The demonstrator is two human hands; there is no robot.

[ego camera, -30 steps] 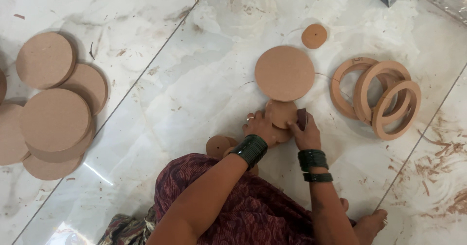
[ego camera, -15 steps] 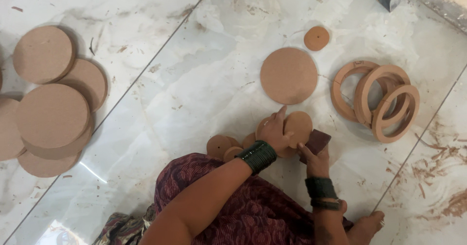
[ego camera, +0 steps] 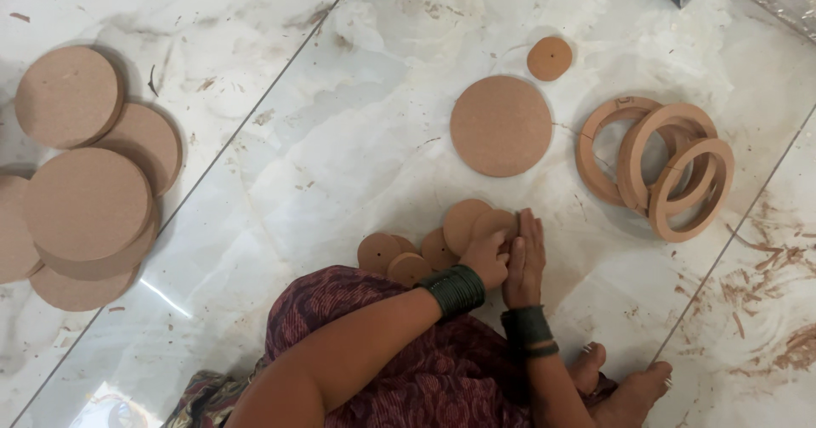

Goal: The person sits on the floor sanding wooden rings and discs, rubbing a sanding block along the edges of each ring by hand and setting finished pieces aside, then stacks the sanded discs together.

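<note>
Head view: small fibreboard disc [ego camera: 495, 223], flat, matte brown, pinched between left hand [ego camera: 486, 258] fingers and flat right hand [ego camera: 525, 260] palm, fingers pressed together, above marble floor [ego camera: 340, 139]. More small discs [ego camera: 408, 254] beside. Large disc [ego camera: 501, 125], three rings [ego camera: 659, 164] beyond.
</note>
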